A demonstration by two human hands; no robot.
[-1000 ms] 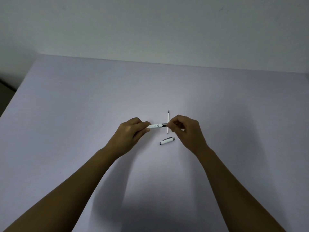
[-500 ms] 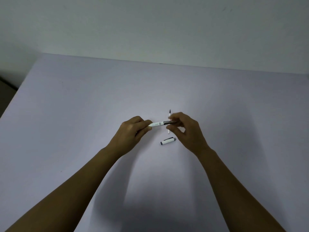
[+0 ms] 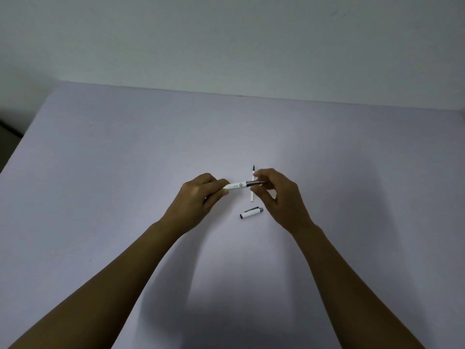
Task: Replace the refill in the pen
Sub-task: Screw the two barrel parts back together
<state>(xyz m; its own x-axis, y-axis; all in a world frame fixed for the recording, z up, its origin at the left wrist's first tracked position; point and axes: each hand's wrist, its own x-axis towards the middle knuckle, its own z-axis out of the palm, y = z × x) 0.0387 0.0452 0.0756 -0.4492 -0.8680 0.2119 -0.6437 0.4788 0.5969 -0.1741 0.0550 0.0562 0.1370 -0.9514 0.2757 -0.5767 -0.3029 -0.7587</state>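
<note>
A white pen (image 3: 239, 185) with a grey metal front section is held level above the table. My left hand (image 3: 198, 197) grips its white rear end. My right hand (image 3: 276, 195) pinches the grey front section between thumb and fingers. Behind the pen a thin white refill (image 3: 252, 195) with a dark tip lies on the table, pointing away from me. The pen's white cap (image 3: 251, 213), with a grey clip, lies on the table just below the hands.
The pale lilac table (image 3: 125, 172) fills the view, with a wall along its far edge. Its left edge drops off to a dark floor (image 3: 7, 142).
My right hand's fingers have shifted along the grey front section, showing more of it. Both hands and the pen have stayed in about the same place.
</note>
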